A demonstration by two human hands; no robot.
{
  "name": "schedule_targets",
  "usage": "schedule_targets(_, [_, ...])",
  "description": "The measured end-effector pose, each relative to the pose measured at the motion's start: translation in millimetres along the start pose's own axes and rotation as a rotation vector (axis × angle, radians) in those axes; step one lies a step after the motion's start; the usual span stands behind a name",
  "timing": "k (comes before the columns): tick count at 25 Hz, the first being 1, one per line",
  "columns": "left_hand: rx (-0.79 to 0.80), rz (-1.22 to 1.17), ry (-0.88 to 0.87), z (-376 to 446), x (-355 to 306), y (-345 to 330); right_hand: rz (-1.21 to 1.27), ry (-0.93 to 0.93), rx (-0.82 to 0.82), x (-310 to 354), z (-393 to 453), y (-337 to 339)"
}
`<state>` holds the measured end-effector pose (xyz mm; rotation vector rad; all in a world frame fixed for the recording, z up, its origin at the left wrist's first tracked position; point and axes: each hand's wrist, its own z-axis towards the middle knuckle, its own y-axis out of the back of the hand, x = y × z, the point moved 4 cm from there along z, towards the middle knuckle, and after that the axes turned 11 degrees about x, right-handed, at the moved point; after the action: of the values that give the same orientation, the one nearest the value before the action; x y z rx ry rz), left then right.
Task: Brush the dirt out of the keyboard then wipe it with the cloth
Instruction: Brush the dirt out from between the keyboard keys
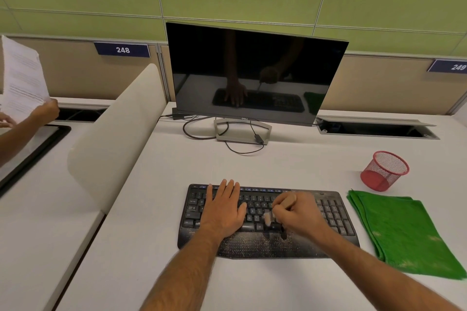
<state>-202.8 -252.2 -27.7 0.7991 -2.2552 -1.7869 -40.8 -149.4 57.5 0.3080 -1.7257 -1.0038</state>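
Observation:
A black keyboard [336,214] lies on the white desk, its palm rest speckled with pale dirt crumbs [252,243]. My left hand [223,209] rests flat on the left half of the keys, fingers straight. My right hand [298,212] grips a small brush [269,217] with a wooden handle; its blurred bristles touch the keys near the middle. A folded green cloth [401,232] lies on the desk just right of the keyboard, apart from both hands.
A dark monitor [255,73] stands behind the keyboard with cables [199,131] at its base. A red mesh cup [384,170] sits at the right rear. A white divider [113,139] borders the left; beyond it another person's hands hold papers [22,78].

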Motion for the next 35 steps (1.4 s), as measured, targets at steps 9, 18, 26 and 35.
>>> schedule_targets(9, [0.002,0.004,0.003,-0.4,-0.6,0.1,-0.001,-0.036,0.126,8.1,-4.1,-13.9])
schedule_targets(18, [0.0,0.01,0.002,0.8,-0.2,-0.4,-0.054,0.017,0.14,17.3,0.0,-32.7])
schedule_targets(26, [-0.003,0.019,-0.001,-0.6,-0.6,0.6,0.053,0.017,-0.023,9.4,6.0,-14.8])
schedule_targets(35, [-0.001,0.015,-0.003,-1.9,-1.6,1.6,0.04,0.022,0.083,8.2,4.8,-16.2])
